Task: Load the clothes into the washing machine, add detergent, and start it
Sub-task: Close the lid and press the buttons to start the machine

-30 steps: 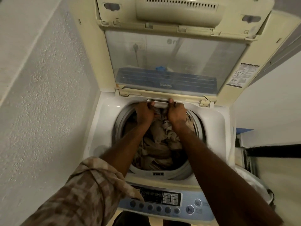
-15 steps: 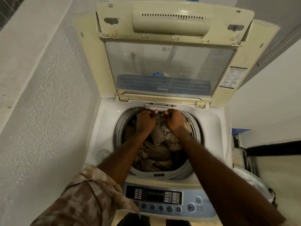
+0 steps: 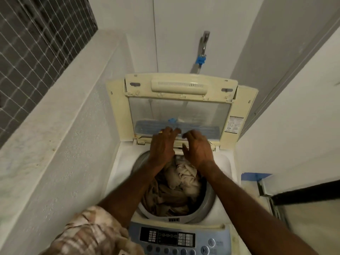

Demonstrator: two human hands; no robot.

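Observation:
A white top-loading washing machine (image 3: 226, 162) stands below me with its cream lid (image 3: 179, 105) folded upright. Beige and brown clothes (image 3: 176, 186) fill the drum. My left hand (image 3: 161, 146) and my right hand (image 3: 197, 148) hover side by side over the drum's back rim, in front of the lid's lower edge. Fingers on both are spread and hold nothing. The blue control panel (image 3: 215, 242) with dark display and round buttons lies at the machine's near edge. No detergent is in view.
A textured white ledge (image 3: 55, 137) and meshed window (image 3: 33, 39) close in on the left. A tap with a blue hose fitting (image 3: 201, 59) hangs on the wall behind the lid. A white wall and a dark-edged panel (image 3: 303, 192) stand to the right.
Both hands have come up out of the drum from the clothes and the small drawer at the back rim, and have spread apart. My view has pulled back and tilted upward.

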